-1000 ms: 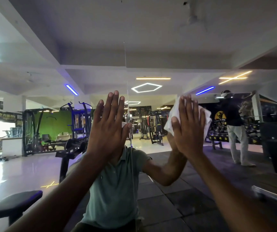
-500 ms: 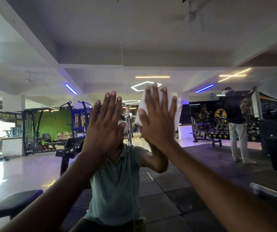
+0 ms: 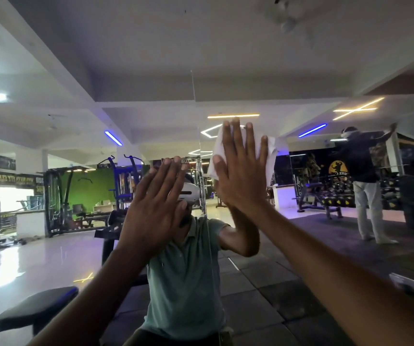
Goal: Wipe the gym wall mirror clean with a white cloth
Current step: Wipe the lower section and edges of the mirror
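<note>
right hand [image 3: 242,176] and cloth [image 3: 270,152] shifted left, higher

1. Two bare forearms reach up and forward from the lower corners, backs of the hands facing the viewer.
2. The left hand [image 3: 159,208] is raised flat, fingers straight and close together, tilted slightly right.
3. The right hand [image 3: 242,171] sits higher (fingers spread and straight), its palm pressing flat on a cloth [image 3: 217,156].
</note>
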